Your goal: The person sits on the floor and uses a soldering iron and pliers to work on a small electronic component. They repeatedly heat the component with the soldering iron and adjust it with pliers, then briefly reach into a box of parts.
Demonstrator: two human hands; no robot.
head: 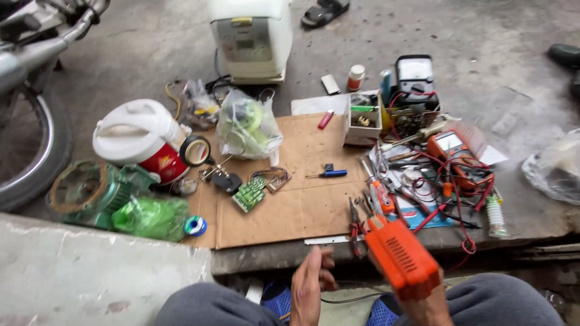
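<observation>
**Orange soldering gun held over floor workspace**

We note the right hand (430,309), mostly hidden, gripping an orange soldering gun (400,256) just above the near edge of the cardboard sheet (302,211). The left hand (309,285) hangs open and empty, fingers loosely together, beside the gun. A green circuit board (249,194) lies on the cardboard; red-handled pliers (355,226) rest near the gun's tip.
</observation>
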